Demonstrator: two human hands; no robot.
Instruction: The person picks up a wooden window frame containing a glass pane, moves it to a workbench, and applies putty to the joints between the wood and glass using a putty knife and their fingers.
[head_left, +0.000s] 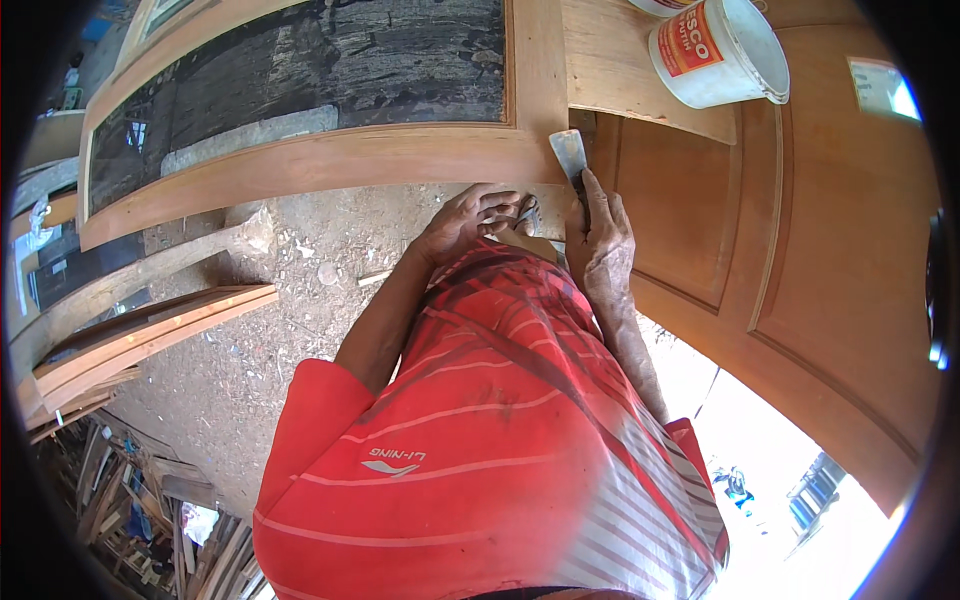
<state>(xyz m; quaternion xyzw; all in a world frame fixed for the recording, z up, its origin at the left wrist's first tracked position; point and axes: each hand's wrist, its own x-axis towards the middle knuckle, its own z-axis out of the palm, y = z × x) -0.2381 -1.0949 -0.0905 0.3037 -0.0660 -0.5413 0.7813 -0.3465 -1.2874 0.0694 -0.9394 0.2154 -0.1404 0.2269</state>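
The wooden frame point(330, 168) runs across the top, its lower rail ending near the scraper point(569, 155), whose blade points up over the rail's right end, though whether it touches the wood I cannot tell; the right hand point(600, 245) wraps the scraper's handle, fingers folded round it and pressed close; the left hand point(475, 215) sits just below the rail's edge, fingers loosely curved and a little apart; between the rail and the left-hand timbers point(160, 335) lies a strip of debris-strewn ground point(210, 390), giving that arm room to the side; on the right the room is tighter, a large panelled door point(850, 200) standing close beside the right hand and forearm; above that hand a plywood board point(620, 70) juts out beside the frame, with a white bucket point(715, 60) near its edge; a dark, scuffed panel point(380, 70) fills the frame; scrap wood point(170, 520) is heaped at the lower left, well apart from both hands.
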